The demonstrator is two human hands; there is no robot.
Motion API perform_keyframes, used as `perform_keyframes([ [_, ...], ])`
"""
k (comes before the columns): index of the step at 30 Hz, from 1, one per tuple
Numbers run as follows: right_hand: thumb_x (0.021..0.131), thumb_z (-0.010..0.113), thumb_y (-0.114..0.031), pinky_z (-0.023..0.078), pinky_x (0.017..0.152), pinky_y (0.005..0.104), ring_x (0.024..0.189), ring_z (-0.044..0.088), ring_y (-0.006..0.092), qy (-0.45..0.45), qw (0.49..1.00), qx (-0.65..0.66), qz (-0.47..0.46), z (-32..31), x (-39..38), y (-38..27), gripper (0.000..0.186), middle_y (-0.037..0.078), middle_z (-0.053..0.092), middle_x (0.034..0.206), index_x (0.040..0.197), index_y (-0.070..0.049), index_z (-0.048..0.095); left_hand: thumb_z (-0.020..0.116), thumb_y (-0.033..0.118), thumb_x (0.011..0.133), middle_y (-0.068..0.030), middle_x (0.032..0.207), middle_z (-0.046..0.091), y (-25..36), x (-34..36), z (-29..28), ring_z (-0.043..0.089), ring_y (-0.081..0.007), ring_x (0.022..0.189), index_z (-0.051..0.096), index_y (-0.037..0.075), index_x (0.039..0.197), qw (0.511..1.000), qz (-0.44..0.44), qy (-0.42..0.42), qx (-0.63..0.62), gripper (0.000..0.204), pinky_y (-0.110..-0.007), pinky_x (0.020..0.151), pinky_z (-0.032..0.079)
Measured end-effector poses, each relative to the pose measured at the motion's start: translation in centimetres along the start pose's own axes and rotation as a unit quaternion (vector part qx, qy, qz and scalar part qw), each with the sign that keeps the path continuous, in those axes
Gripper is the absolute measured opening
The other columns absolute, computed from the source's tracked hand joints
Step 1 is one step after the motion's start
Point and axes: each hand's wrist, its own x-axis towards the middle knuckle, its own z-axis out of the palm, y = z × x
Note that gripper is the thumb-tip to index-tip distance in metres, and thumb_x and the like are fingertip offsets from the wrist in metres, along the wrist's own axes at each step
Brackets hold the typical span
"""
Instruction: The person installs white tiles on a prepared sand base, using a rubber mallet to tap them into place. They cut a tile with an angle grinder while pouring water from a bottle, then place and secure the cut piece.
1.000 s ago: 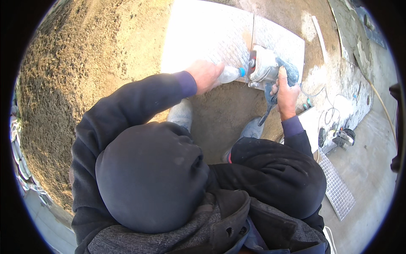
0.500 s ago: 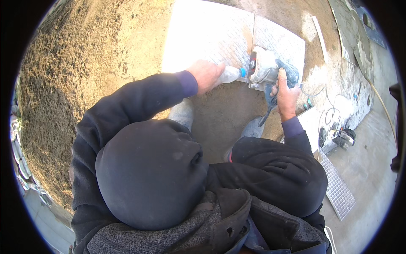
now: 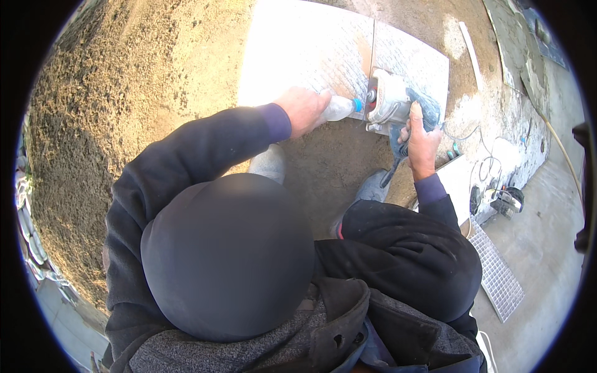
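In the head view, a broad, flat slab with a pale, streaky face (image 3: 311, 56) lies on sandy brown ground (image 3: 155, 81), and a thin dark line runs across it from its far edge toward its near edge. Over the near edge of the slab, at that line, is a handheld power cutter with a whitish, dust-coated guard and a dark blue body (image 3: 390, 99). The right hand (image 3: 423, 140), just off the near right part of the slab, is wrapped around the cutter's handle, its thumb lying along the body. The left hand (image 3: 303, 110), at the slab's near edge and left of the cutter, is closed around a clear plastic bottle (image 3: 337, 109). The bottle lies roughly level, its bright blue cap (image 3: 357, 105) pointing at the cutter and just beside its guard; whether the two touch cannot be told.

On the near side of the slab stand two greyish, dusty boots (image 3: 268, 163), well apart. Right of the slab lies a narrow white strip (image 3: 471, 56). Nearer than the strip, also to the slab's right, are a loose thin cable (image 3: 488, 158), a black-and-grey machine (image 3: 507, 200) and a pale rectangular grid panel (image 3: 497, 267) on grey concrete (image 3: 547, 248).
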Motion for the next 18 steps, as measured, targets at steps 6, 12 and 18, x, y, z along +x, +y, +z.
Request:
perform_keyframes([
  [6,0.106,0.069,-0.029,0.043,0.045,0.0277,0.053,0.05,0.0081,-0.002,1.0,-0.016,-0.002,-0.09,-0.4,-0.12,0.025,-0.002,0.054,0.07,0.101,-0.005,0.065,0.067,0.02,0.095,-0.0214,0.076,0.069,0.14,-0.46,0.18,0.07,-0.0414,0.074,0.058,-0.001,0.107,1.0,0.0,-0.001,-0.011,0.026,-0.051,0.069,0.055],
  [12,0.106,0.068,-0.03,0.042,0.046,0.0278,0.054,0.049,0.0082,-0.009,1.0,-0.02,-0.009,-0.25,-0.65,-0.04,0.025,-0.002,0.054,0.071,0.101,-0.006,0.064,0.066,0.018,0.095,-0.0214,0.075,0.068,-0.09,-0.35,0.57,0.07,-0.0413,0.072,0.058,-0.001,0.105,1.0,0.015,0.002,-0.012,0.024,-0.051,0.067,0.055],
  [18,0.106,0.069,-0.03,0.042,0.047,0.0278,0.054,0.05,0.0084,-0.008,0.999,-0.036,-0.009,-0.3,-0.84,0.0,0.025,-0.002,0.054,0.072,0.102,-0.006,0.064,0.067,0.017,0.093,-0.0201,0.075,0.069,-0.01,-0.17,0.74,0.071,-0.039,0.071,0.058,-0.001,0.105,1.0,0.016,-0.004,0.013,0.023,-0.049,0.067,0.056],
])
